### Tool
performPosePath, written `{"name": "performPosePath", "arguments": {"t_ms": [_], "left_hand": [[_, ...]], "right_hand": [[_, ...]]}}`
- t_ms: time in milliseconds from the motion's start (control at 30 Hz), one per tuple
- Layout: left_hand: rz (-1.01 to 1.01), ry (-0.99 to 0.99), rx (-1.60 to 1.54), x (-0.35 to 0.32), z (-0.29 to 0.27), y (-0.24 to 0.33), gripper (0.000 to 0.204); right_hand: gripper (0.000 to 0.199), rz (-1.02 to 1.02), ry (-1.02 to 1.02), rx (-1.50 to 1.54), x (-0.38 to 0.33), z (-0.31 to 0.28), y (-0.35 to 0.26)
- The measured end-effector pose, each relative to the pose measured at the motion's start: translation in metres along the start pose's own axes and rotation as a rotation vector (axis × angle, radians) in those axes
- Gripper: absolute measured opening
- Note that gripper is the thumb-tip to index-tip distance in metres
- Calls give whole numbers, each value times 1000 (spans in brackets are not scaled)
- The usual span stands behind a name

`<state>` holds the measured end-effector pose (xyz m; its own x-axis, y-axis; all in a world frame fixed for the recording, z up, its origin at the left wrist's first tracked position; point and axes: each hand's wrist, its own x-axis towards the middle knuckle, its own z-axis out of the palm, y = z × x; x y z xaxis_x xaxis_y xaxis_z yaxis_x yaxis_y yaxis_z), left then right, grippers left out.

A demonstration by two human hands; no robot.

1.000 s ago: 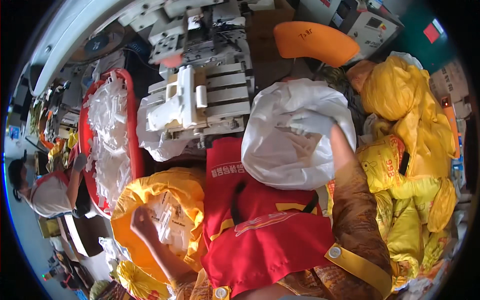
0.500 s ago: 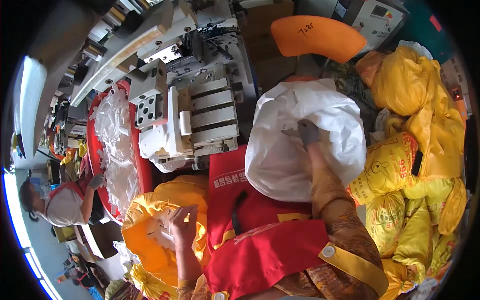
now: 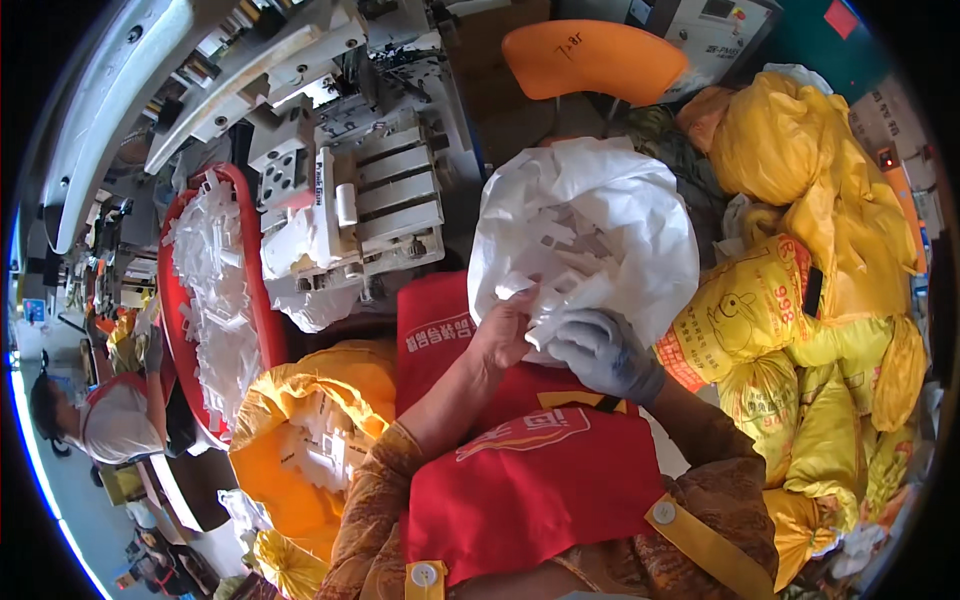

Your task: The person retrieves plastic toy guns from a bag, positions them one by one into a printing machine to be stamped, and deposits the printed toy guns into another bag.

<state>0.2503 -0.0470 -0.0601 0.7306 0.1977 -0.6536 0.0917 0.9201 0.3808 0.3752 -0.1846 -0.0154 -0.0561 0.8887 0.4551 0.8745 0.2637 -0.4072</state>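
Gloved fingers (image 3: 577, 338) of the right hand (image 3: 610, 357) curled closed around white pieces (image 3: 543, 326) at the near rim of the white sack (image 3: 655, 265); the left hand (image 3: 500, 336) bent beside them, its hold impossible to tell.

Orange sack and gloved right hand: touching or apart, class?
Apart. The head view shows the gloved right hand by the white sack, with red apron between it and the orange sack.
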Motion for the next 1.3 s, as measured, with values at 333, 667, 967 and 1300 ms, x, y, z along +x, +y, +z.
{"name": "performPosePath", "arguments": {"t_ms": [333, 667, 967, 1300], "left_hand": [[540, -71, -240, -58, -10, 3, 39], [609, -183, -96, -130, -28, 41, 37], [1579, 1031, 1501, -134, -83, 197, 17], [1555, 1381, 668, -240, -152, 163, 22]], "right_hand": [[52, 219, 122, 61, 29, 19, -19], [61, 0, 38, 165, 92, 2, -24], [53, 263, 282, 464, 160, 6, -8], [50, -77, 17, 167, 252, 51, -36]]}}
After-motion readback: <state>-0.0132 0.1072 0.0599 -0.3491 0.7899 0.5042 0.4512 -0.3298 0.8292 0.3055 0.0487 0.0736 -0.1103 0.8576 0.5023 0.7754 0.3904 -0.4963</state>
